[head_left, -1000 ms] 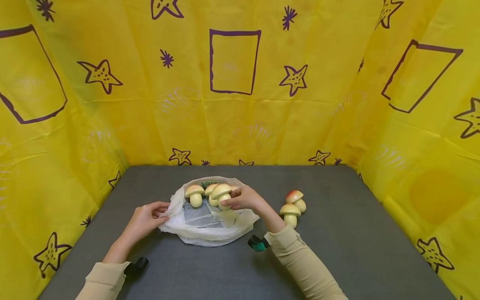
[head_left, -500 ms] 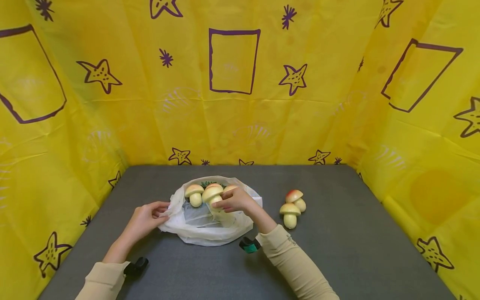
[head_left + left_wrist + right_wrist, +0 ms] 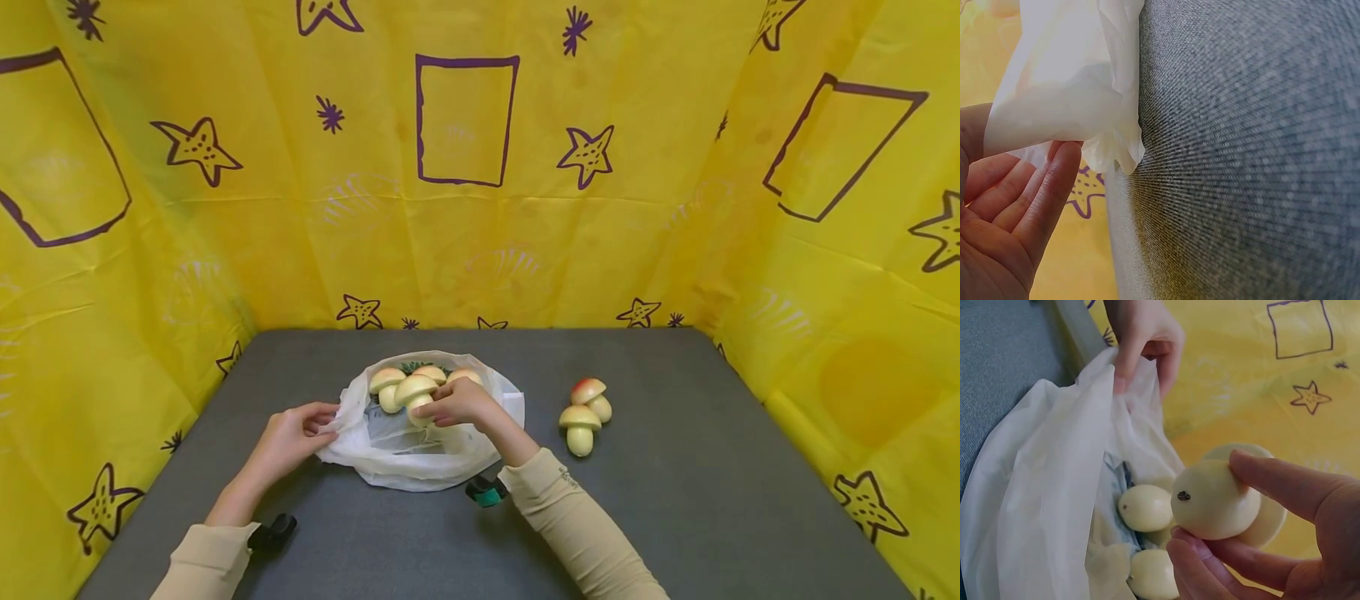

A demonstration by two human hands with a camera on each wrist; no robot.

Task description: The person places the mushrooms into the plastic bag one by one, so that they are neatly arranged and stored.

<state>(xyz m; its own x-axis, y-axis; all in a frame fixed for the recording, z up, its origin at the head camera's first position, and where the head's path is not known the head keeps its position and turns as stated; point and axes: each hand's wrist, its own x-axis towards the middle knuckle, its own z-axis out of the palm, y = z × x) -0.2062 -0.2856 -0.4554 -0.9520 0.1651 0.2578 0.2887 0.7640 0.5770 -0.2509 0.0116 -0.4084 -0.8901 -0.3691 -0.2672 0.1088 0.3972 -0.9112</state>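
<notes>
A white, thin plastic bag lies with its mouth spread wide toward the head camera. My left hand pinches its left rim between thumb and fingers; the left wrist view shows the film caught there. Over the mouth, my right hand grips a glossy toy mushroom by its pale stem, cap up. A dark spot marks the end of that stem in the right wrist view. Inside the bag sit a left mushroom, a middle one partly hidden behind the held one, and a right mushroom behind my fingers.
To the right of the bag, a cream-capped mushroom and a red-tinged mushroom lie close together on the grey table. Yellow cloth with purple drawings surrounds the table at back and sides.
My right hand has carried its mushroom leftward and slightly nearer across the bag's mouth, uncovering the right mushroom inside. The left hand keeps its hold on the rim, unmoved.
</notes>
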